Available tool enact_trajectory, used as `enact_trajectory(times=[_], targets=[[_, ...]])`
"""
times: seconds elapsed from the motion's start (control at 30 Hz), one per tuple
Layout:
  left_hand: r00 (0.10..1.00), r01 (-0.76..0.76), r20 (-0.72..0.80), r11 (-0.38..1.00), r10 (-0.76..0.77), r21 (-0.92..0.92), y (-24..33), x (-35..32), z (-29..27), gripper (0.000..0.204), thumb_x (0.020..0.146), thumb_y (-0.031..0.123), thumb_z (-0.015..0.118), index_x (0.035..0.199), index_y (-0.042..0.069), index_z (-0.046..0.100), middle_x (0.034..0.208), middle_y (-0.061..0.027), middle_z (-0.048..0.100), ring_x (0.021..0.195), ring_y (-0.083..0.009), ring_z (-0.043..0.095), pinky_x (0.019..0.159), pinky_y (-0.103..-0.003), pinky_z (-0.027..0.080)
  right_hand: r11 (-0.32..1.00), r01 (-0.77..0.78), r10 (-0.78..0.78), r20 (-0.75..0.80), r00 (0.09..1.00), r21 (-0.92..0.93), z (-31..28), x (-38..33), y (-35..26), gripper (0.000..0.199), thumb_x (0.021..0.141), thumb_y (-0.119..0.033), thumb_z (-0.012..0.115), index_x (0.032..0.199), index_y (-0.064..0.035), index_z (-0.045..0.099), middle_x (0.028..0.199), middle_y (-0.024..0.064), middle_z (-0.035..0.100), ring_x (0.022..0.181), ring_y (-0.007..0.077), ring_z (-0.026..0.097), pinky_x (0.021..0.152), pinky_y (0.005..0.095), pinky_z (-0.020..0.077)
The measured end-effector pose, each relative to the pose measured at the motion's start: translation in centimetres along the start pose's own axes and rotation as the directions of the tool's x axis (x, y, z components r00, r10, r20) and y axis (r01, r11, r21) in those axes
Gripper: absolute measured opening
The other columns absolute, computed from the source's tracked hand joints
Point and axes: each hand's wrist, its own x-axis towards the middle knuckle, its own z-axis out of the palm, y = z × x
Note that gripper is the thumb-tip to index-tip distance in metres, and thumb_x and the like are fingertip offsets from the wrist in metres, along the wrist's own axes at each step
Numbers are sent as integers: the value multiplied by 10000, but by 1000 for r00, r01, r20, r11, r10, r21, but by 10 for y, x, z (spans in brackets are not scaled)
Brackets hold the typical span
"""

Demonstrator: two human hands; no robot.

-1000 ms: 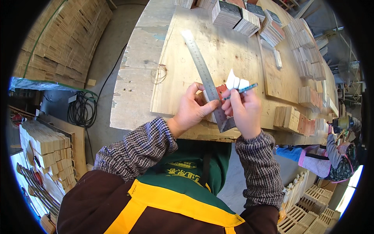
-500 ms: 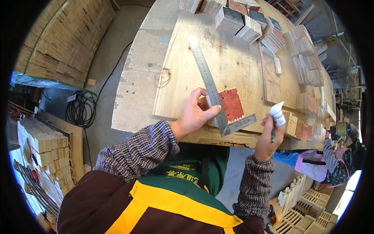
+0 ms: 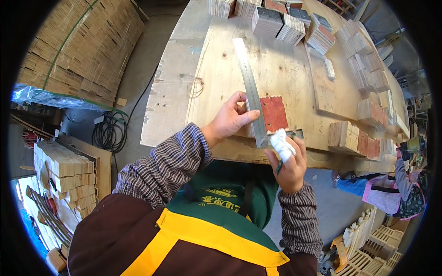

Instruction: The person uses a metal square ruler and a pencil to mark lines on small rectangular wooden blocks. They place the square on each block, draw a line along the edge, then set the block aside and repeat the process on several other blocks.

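Observation:
A steel square [image 3: 251, 89] lies slantwise with its long marked blade over a block with a red-brown top [image 3: 274, 113] near the bench's front edge. My left hand [image 3: 230, 117] grips the square and block together, thumb on the blade and fingers at the block's left side. My right hand [image 3: 292, 168] is closed round a slim green stick-like tool with a crumpled white wrapping [image 3: 282, 145]. It is over the short arm of the square, hiding part of it. Whether the tool's tip touches anything, I cannot tell.
Several layered plywood blocks [image 3: 267, 21] stand at the bench's far side, more [image 3: 343, 136] along the right. A thin board [image 3: 329, 94] lies on the worktop [image 3: 221, 60]. Coiled black cable [image 3: 109, 133] and stacked wood [image 3: 64, 168] are at left. Another person [image 3: 384, 188] works at right.
My right hand has moved left with the white-wrapped tool, from beside the square to over its short arm. The long blade has turned slightly more upright; my left hand keeps its grip.

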Motion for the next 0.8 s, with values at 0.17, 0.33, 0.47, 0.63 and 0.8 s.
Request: enact_trajectory(times=[0.17,0.33,0.47,0.63,0.8], targets=[[999,38,-21,999,-37,21,-2,-1,0,359,900,118,684,1173,60,458,1036,-82,661,913,-122,636,861,-287,512,997,74,-75,55,996,16,15,-2,15,302,780,-39,724,1070,-58,642,1189,111,661,1103,316,603,922,419,490],[999,37,-18,999,-36,24,2,-2,1,369,895,133,694,1172,58,462,1007,-98,667,899,-129,640,822,-287,521,989,151,-151,131,980,11,20,-1,17,190,871,-97,602,1056,-96,645,1264,74,641,1172,310,566,990,467,440],[997,80,13,996,-80,31,2,-1,-1,384,907,140,684,1198,60,447,1048,-109,665,946,-145,644,867,-318,524,988,154,-145,189,971,-32,18,3,15,182,866,-97,604,1041,-123,644,1287,51,630,1186,299,534,995,441,421],[994,81,69,997,-80,-15,-2,-1,-10,482,864,118,736,1244,67,444,1019,-95,647,924,-137,621,818,-291,519,985,170,-163,240,957,-8,14,8,17,157,851,-109,613,1006,-119,639,1294,51,628,1180,302,531,971,434,420],[974,121,197,992,-115,-19,-6,2,-26,605,825,77,770,1302,104,400,1056,-107,641,1002,-167,612,895,-320,507,985,169,-168,253,953,16,13,12,15,181,824,-102,616,997,-72,656,1215,109,669,1143,352,556,931,458,430]])
